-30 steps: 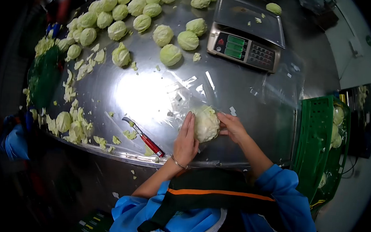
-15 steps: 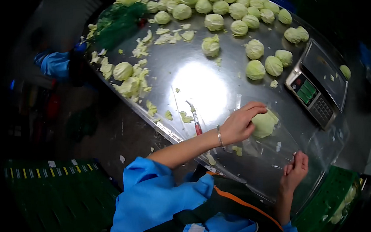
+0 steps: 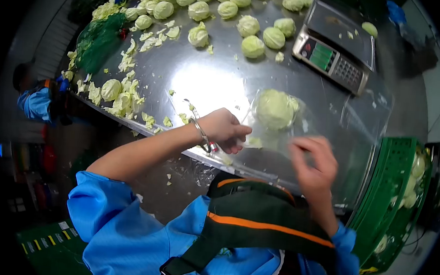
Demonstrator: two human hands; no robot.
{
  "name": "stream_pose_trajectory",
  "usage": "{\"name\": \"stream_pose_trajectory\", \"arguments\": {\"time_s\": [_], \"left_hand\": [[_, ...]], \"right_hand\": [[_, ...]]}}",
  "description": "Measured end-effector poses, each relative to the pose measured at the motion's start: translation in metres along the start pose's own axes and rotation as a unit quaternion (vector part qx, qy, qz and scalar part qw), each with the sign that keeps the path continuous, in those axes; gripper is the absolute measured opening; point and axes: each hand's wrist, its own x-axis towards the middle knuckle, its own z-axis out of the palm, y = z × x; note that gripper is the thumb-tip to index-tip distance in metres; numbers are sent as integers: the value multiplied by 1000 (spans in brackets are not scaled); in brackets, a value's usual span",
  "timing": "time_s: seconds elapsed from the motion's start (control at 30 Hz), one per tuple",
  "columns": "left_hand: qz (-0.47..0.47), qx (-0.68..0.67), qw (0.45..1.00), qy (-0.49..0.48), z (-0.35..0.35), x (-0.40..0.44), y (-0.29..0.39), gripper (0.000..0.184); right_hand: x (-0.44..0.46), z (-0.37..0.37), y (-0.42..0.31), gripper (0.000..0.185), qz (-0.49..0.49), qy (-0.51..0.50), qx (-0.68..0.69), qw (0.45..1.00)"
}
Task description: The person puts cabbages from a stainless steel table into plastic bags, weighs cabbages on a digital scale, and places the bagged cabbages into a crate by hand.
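Note:
A pale green cabbage [image 3: 275, 109] lies on the metal table with clear plastic film around it. Nearer to me, my left hand [image 3: 224, 129] pinches an edge of that clear film [image 3: 262, 141] between closed fingers. My right hand [image 3: 315, 161] is to the right of the film, slightly blurred, its thumb and fingers apart. Partly hidden behind my left wrist is a knife with a red handle [image 3: 213, 147]; its curved blade points away from me.
A digital scale [image 3: 330, 61] stands at the back right. Many cabbages [image 3: 198, 11] cover the table's far side. Loose leaves [image 3: 124, 99] and green netting [image 3: 98, 44] lie left. Green crates [image 3: 385, 193] stand right. A co-worker [image 3: 38, 98] is at the far left.
Both hands have left the sides of the cabbage and come nearer to my body. My left hand now grips the film edge; my right hand has opened. The camera view has swung left and partly back.

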Motion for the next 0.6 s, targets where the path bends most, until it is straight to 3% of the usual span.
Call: {"name": "stream_pose_trajectory", "arguments": {"time_s": [0.07,0.13,0.23,0.27,0.33,0.37,0.43,0.6], "left_hand": [[4,-23,1000,1,8,-4,1,36],[20,-50,999,-1,13,-9,4,38],[37,-85,995,19,11,-6,1,37],[47,-82,995,29,8,0,-5,37],[47,-119,992,11,9,-11,2,36],[45,-119,992,-1,7,-10,3,36],[39,-140,989,-25,6,-4,1,38],[63,-125,989,-47,9,-5,10,38]], "right_hand": [[8,31,-3,7,25,-121,68,990],[3,52,7,9,155,-191,119,962],[0,66,10,11,122,-227,45,965],[2,66,12,11,110,-279,70,951],[22,24,-12,11,152,-363,245,886],[22,-17,-21,11,122,-313,363,869],[16,-61,-22,9,23,-213,225,950],[24,7,-20,10,107,-174,106,973]]}}
